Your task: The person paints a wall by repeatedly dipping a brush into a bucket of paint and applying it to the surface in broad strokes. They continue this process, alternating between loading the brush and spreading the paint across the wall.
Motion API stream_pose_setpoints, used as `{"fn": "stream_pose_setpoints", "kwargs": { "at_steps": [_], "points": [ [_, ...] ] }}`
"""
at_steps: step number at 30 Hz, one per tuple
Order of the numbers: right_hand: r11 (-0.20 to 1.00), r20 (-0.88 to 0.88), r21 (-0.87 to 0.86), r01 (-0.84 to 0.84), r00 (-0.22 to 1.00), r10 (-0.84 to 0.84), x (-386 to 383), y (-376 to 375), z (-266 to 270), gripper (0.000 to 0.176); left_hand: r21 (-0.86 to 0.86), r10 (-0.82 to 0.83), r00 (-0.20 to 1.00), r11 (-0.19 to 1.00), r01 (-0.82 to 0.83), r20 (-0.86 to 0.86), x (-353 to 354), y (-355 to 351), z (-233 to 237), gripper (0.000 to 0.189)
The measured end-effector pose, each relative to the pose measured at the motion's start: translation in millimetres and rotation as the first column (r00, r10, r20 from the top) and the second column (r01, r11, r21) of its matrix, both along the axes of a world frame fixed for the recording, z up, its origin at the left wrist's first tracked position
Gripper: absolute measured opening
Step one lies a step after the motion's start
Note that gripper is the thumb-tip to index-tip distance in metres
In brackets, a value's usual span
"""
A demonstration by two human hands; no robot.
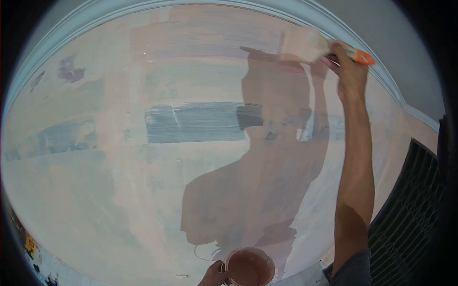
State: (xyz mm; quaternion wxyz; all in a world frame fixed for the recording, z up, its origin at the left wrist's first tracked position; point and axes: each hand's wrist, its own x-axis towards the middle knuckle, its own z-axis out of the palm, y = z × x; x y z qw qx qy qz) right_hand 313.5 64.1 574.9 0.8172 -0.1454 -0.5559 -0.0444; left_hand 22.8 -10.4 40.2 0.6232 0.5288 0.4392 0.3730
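High on the right, my right hand [347, 66] is closed around the handle of a wide paintbrush [305, 45] with an orange handle end. Its pale bristles lie against the upper part of the wall [191, 190], just under the moulding. At the bottom, my left hand [212, 275] grips the rim or handle of a round paint bucket [249, 268] holding brownish-pink paint. The wall carries uneven pale pink paint with a blue-grey patch [195, 123] in the middle. My shadow falls across its centre and right.
A curved white moulding [305, 16] runs along the top of the wall. A dark folding metal gate [410, 209] stands at the right. Assorted small items [31, 245] lie at the lower left, by the pale floor. A small wall fitting [182, 276] sits low down.
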Motion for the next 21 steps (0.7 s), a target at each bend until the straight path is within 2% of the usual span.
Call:
{"fn": "stream_pose_setpoints", "kwargs": {
  "at_steps": [2, 4, 10, 14, 16, 18, 20, 21],
  "points": [
    [0.999, 0.056, -0.031, 0.029, 0.998, -0.027, -23, 8, 4, 0.025, 0.003, -0.003, 0.999, 1.0, 0.003, -0.037, 1, 2, -3, 0.02],
    [0.98, 0.073, 0.027, -0.195, 0.979, 0.193, -62, 17, 1, 0.023, 0.022, -0.005, 1.0, 1.0, 0.005, 0.028, 3, 4, -11, 0.02],
    [0.953, 0.121, -0.078, -0.293, 0.946, 0.3, -88, 40, 1, 0.021, -0.02, 0.035, 0.998, 0.999, -0.034, 0.048, 5, -1, -6, 0.021],
    [0.99, 0.082, -0.017, -0.141, 0.986, 0.142, -20, 46, -12, 0.024, -0.032, 0.033, 0.998, 0.999, -0.032, 0.046, -3, -1, -12, 0.021],
    [0.994, 0.003, -0.11, 0.027, 1.0, -0.027, 29, 34, -20, 0.024, -0.039, 0.05, 0.997, 0.998, -0.047, 0.058, -5, -4, -1, 0.019],
    [0.994, -0.011, -0.082, 0.067, 0.998, -0.068, 69, 17, -41, 0.024, -0.049, 0.05, 0.997, 0.998, -0.047, 0.061, -9, -4, -2, 0.019],
    [0.961, -0.103, -0.124, 0.246, 0.96, -0.259, 78, -6, -66, 0.023, -0.038, 0.06, 0.994, 0.998, -0.057, 0.095, -13, -5, -6, 0.018],
    [0.958, -0.102, -0.128, 0.257, 0.957, -0.27, 78, -15, -83, 0.023, -0.042, 0.05, 0.994, 0.998, -0.046, 0.094, -14, -3, -7, 0.018]
  ]
}}
